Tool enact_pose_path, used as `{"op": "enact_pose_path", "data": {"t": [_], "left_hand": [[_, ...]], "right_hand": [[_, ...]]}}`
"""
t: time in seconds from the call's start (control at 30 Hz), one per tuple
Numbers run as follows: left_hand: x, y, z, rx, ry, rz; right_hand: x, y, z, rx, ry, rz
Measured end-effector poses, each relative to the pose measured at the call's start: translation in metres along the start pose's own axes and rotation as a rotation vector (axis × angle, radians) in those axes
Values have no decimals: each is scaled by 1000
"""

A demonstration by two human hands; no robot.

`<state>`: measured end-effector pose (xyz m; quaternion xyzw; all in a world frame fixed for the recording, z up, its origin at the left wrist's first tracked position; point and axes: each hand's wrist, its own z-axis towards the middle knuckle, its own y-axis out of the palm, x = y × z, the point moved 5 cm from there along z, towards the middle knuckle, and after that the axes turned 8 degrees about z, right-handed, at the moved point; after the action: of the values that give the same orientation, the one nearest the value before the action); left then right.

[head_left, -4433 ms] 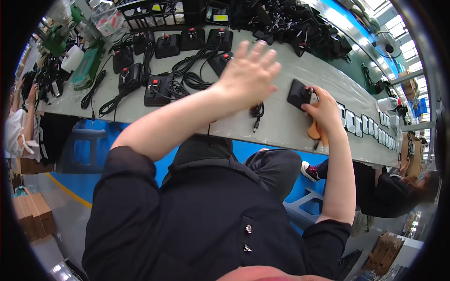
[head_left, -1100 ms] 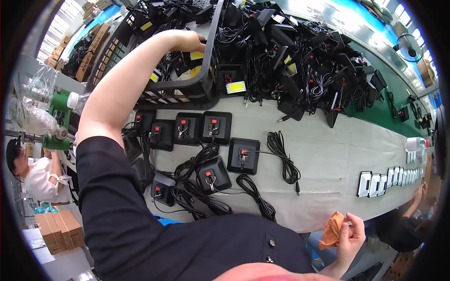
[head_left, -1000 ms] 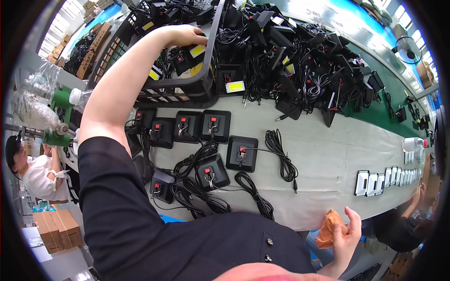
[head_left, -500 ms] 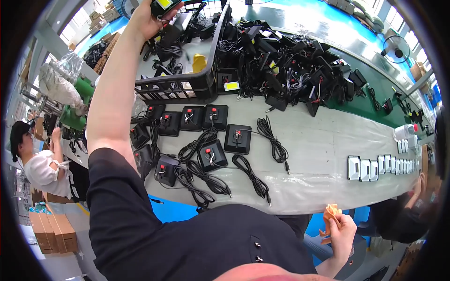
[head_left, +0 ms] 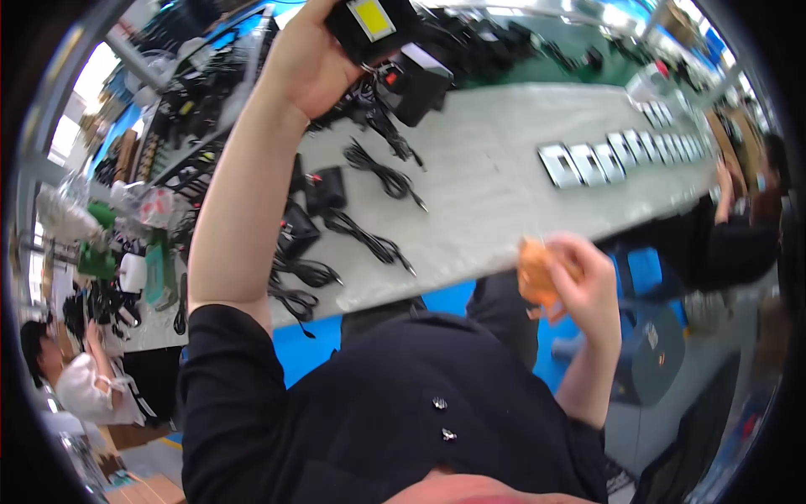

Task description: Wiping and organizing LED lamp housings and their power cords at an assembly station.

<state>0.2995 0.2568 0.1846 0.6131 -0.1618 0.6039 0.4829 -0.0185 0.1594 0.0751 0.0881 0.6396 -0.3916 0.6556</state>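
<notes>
Stretched out over the table, my left hand (head_left: 312,67) is closed on a black LED lamp (head_left: 371,23) with a yellow panel in a pale frame. Just below that lamp is another black square housing (head_left: 417,88) with a red part beside it; blur hides whether my hand also holds it. My right hand (head_left: 590,281) pinches a crumpled orange cloth (head_left: 537,273) in front of the table's near edge. To the right of my left forearm, black housings (head_left: 325,190) with red parts lie on the table, their coiled black cables (head_left: 386,175) ending in plugs.
White-faced rectangular panels (head_left: 592,162) stand in a row at the table's right, near a clear container (head_left: 648,82). A heap of black units (head_left: 478,46) lies at the back. One co-worker (head_left: 88,382) is at the far left, another (head_left: 726,189) at the right.
My view has turned, so the table appears shifted. My left hand, still gripping the lamp, has come lower and rightward in view. The right hand has risen with the orange cloth.
</notes>
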Motion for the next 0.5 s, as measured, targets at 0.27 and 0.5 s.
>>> {"op": "enact_pose_path", "data": {"t": [0.27,0.5], "left_hand": [[-195,26,-43,238,-365,291],[-143,7,-26,338,-121,0]], "right_hand": [[25,25,28,97,-216,-80],[55,-10,13,113,47,105]]}}
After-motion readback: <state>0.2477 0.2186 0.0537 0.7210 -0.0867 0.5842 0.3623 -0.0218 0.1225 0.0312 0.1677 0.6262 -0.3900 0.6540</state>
